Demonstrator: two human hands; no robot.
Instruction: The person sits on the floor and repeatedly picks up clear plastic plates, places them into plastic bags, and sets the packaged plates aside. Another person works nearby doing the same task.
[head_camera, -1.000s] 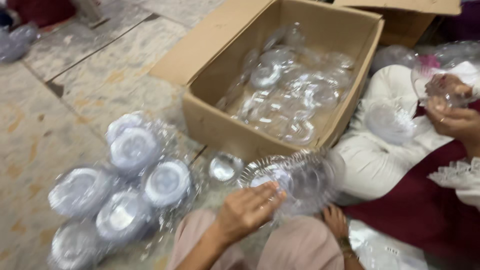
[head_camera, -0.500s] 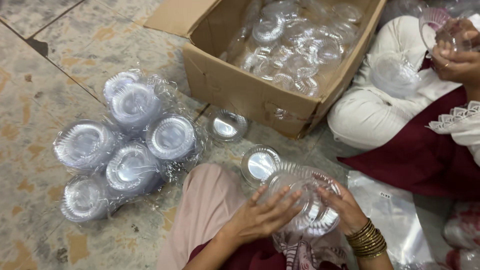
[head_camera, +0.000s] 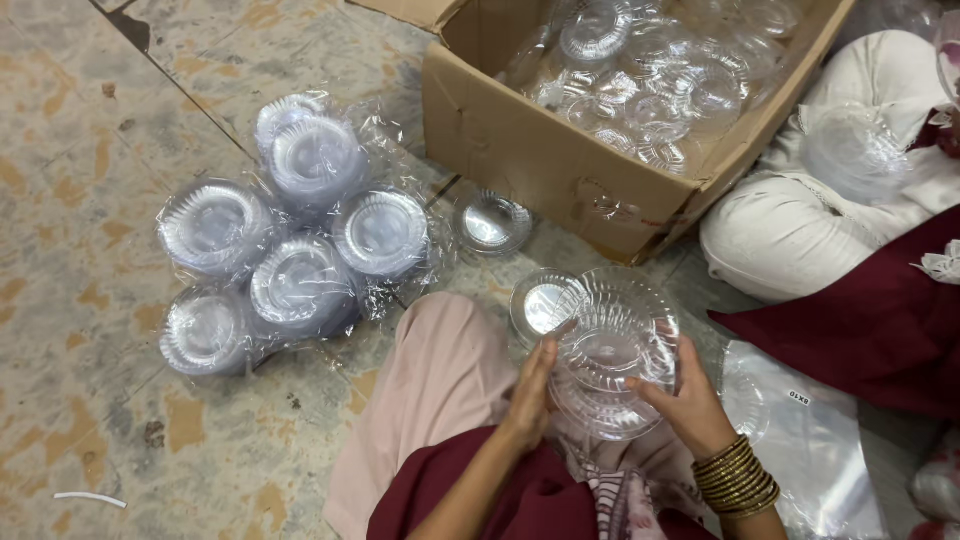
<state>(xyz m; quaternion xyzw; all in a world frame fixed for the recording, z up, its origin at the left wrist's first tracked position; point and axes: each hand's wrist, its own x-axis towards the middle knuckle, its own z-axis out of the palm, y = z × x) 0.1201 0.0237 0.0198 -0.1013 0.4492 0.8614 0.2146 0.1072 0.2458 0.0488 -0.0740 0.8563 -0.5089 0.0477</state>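
Brown cardboard box (head_camera: 560, 160) upper centre, flaps open, full of clear plastic bowls (head_camera: 650, 80); clear wrap bundle of stacked bowls (head_camera: 290, 250) on stone floor (head_camera: 80, 150) at left; flat clear bags with small white label (head_camera: 810, 440) lower right. Stack of clear ribbed plastic bowls (head_camera: 615, 350) above lap – round, rims tilted toward camera, stack axis leaning. Left hand (head_camera: 530, 395), right hand (head_camera: 685, 400) – fingers closed around stack sides
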